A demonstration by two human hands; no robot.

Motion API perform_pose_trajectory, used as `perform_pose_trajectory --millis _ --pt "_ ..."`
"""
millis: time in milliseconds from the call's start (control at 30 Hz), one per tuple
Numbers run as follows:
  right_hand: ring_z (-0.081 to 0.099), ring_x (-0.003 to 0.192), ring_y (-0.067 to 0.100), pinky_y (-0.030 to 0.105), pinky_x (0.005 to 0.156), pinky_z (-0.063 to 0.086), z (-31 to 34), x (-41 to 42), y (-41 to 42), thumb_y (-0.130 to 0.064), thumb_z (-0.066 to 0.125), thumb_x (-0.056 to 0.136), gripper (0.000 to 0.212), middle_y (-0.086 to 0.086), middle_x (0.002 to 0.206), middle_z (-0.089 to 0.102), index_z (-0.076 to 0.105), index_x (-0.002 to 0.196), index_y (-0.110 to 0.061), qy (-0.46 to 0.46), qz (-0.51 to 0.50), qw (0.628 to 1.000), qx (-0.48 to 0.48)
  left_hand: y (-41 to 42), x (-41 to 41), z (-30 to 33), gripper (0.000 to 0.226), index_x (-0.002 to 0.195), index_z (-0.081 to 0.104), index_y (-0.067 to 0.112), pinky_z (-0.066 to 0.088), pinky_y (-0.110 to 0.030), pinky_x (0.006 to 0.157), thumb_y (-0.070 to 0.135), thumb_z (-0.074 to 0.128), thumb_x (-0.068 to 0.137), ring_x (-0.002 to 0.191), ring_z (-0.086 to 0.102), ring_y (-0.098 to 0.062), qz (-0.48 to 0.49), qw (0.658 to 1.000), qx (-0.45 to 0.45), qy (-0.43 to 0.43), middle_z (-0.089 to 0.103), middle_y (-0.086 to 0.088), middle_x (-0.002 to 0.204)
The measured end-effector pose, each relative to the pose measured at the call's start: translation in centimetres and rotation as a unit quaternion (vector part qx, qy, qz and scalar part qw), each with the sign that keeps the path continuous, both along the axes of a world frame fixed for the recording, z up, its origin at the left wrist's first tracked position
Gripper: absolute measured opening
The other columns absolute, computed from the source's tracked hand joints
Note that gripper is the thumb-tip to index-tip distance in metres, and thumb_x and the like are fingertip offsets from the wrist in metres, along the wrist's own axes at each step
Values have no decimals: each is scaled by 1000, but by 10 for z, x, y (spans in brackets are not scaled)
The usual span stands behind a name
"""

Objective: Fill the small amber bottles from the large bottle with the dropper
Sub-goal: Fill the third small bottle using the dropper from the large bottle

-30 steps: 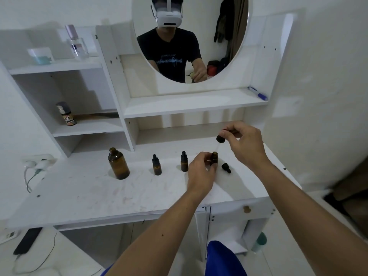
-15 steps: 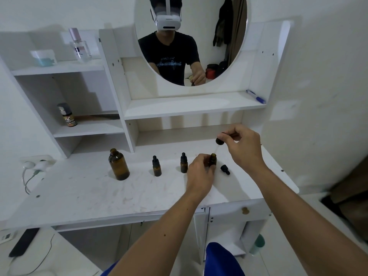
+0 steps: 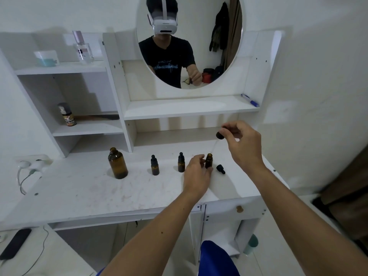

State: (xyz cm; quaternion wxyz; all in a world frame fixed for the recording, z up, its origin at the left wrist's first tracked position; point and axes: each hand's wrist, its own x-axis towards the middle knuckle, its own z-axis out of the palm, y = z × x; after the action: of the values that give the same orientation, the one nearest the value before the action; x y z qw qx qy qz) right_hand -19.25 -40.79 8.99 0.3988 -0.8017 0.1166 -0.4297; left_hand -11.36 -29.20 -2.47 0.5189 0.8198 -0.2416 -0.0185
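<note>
An uncapped large amber bottle (image 3: 117,163) stands at the left of the white desk top (image 3: 79,188). Two capped small amber bottles (image 3: 155,165) (image 3: 181,162) stand in a row to its right. My left hand (image 3: 196,174) holds a third, open small bottle (image 3: 208,160) upright on the desk. My right hand (image 3: 242,144) pinches the dropper (image 3: 219,135) by its black bulb, above and right of that bottle. Its clear glass tube slants down with the tip just above the bottle's mouth. A small black cap (image 3: 220,169) lies to the right of the open bottle.
The desk has white shelves and a round mirror (image 3: 189,36) behind it. On the left shelves are a perfume bottle (image 3: 82,47), a jar (image 3: 46,58) and a small brown bottle (image 3: 67,114). A blue pen (image 3: 250,100) lies on the middle shelf. A power strip (image 3: 32,161) sits far left.
The dropper tube has lifted a little and now hangs above the open small bottle's mouth. My left hand keeps holding that bottle. The camera has tilted slightly.
</note>
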Motion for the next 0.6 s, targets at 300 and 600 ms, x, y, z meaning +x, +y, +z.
perform_pose_trajectory --millis 300,600 --pt "71 86 -2 7 81 51 10 -5 31 -15 77 94 9 -3 93 77 75 102 -13 -9 17 1000 -11 37 -9 -3 53 139 53 19 54 -27 100 26 77 93 107 63 -8 -41 997 -47 51 64 7 118" --pt "72 89 2 13 85 55 15 16 85 -20 76 95 9 -8 94 76 75 103 -16 0 65 998 3 120 0 3 43 132 60 18 55 -14 83 23 77 93 98 68 -8 -52 994 -86 42 69 9 112"
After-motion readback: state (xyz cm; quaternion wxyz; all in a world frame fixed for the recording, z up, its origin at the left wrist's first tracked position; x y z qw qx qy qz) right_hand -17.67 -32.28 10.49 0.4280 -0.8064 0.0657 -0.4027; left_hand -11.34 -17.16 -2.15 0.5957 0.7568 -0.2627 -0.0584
